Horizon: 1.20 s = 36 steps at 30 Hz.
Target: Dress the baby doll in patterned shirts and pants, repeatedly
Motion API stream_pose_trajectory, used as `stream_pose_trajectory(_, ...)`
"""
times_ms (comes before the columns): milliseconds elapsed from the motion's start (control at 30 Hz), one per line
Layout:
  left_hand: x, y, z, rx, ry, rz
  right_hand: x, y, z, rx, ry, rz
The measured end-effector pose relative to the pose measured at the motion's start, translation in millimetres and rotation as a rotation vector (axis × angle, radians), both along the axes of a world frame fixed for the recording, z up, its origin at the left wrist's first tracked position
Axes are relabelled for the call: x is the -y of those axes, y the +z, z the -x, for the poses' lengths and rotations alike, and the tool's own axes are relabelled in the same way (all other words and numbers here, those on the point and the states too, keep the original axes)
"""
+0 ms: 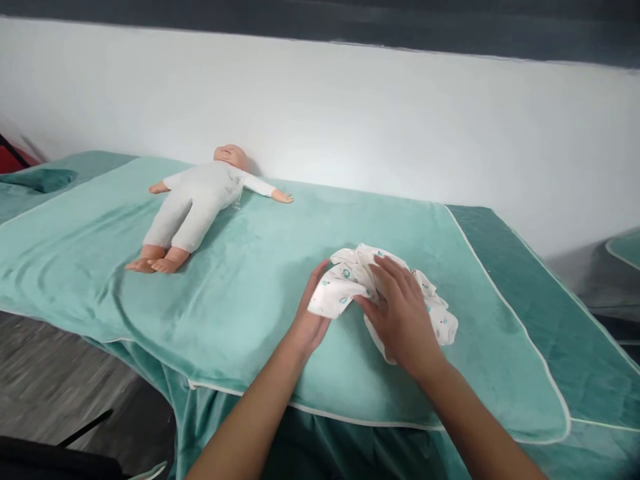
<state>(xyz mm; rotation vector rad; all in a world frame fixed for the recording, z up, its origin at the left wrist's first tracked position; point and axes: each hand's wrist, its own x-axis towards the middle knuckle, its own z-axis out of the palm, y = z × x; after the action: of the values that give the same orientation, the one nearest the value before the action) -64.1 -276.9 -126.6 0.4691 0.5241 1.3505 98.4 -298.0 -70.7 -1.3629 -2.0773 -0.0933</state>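
Observation:
A small white cloth garment (pixel 350 277) with tiny blue prints lies bunched on the light teal blanket (pixel 240 300). My left hand (pixel 310 320) grips its left edge, fingers tucked under the fabric. My right hand (pixel 400 310) rests on top of the garment, thumb pinching a fold. A baby doll (pixel 197 200) in a white bodysuit lies on its back at the far left of the blanket, arms spread, feet toward me.
The blanket covers a darker teal bed (pixel 560 313) against a white wall (pixel 350 113). Another teal bed (pixel 45 177) stands at the far left, and a further one shows at the right edge. Grey floor lies at the lower left.

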Motion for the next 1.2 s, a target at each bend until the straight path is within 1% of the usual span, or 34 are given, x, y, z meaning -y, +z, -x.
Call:
stream_pose_trajectory(33,-1,1.2,1,0.037,0.004,0.013,-1,-3.4,-9,0.005,-0.074,0.004)
stream_pose_trajectory(100,-4,3.0,2,0.084,-0.015,0.031,-3,-9.8,-25,-0.004,-0.2,0.08)
stream_pose_trajectory(167,-5,4.2,2,0.091,-0.037,0.027,-3,-14.1,-36,-0.043,-0.273,0.196)
stream_pose_trajectory(233,-4,4.8,2,0.075,-0.048,0.003,-2,-15.3,-43,-0.092,-0.313,0.299)
stream_pose_trajectory(333,-3,4.7,1,0.035,-0.03,-0.013,-1,-12.0,-47,-0.152,-0.403,0.383)
stream_pose_trajectory(433,-2,4.2,1,-0.018,-0.019,0.0,-2,-5.1,-50,-0.147,-0.518,0.44)
stream_pose_trajectory(533,-3,4.0,1,-0.057,-0.013,0.004,-3,5.5,-54,-0.18,-0.561,0.489)
stream_pose_trajectory(600,-3,4.0,1,-0.076,-0.017,-0.001,-5,16.2,-56,-0.276,-0.55,0.418)
stream_pose_trajectory(700,-3,4.2,1,-0.115,-0.027,0.003,-10,38.6,-54,-0.44,-0.524,0.194)
stream_pose_trajectory(800,-2,4.0,2,-0.15,-0.031,0.03,-20,64.9,-43,-0.597,-0.49,0.006)
stream_pose_trajectory(900,-1,3.8,2,-0.166,-0.024,0.024,-32,88.9,-25,-0.762,-0.389,-0.103)
stream_pose_trajectory(1000,0,4.7,0,-0.158,-0.018,0.001,-41,107.7,-5,-0.898,-0.24,-0.123)
stream_pose_trajectory(1100,0,7.3,-2,-0.15,-0.035,0.001,-42,120.4,12,-1.045,-0.083,-0.045)
stream_pose_trajectory(1200,1,9.2,-3,-0.148,-0.023,-0.04,-39,126.0,21,-1.137,-0.02,0.057)
